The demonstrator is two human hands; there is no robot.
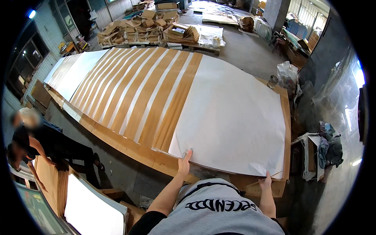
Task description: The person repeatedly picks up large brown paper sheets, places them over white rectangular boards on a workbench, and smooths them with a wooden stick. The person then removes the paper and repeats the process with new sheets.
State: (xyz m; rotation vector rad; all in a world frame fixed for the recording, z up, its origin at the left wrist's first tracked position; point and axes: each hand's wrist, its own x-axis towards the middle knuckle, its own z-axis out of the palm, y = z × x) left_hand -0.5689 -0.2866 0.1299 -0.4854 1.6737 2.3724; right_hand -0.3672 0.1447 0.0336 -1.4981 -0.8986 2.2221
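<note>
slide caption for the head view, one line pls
Both hands, left hand and right hand, rest on the near edge of a large white sheet overlapping brown-and-white sheets on a long table.

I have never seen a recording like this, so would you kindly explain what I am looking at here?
There is no machine: a person wears a wide fisheye camera on the head, looking down at their own bare hands, so straight edges bend. The left hand presses flat on the near edge of a large white paper sheet, and the right hand touches its near right corner. The sheet lies on a long wooden work table, overlapping a row of staggered brown and white sheets. Neither hand visibly grips anything. At left, another person bends over a stack of brown boards.
</note>
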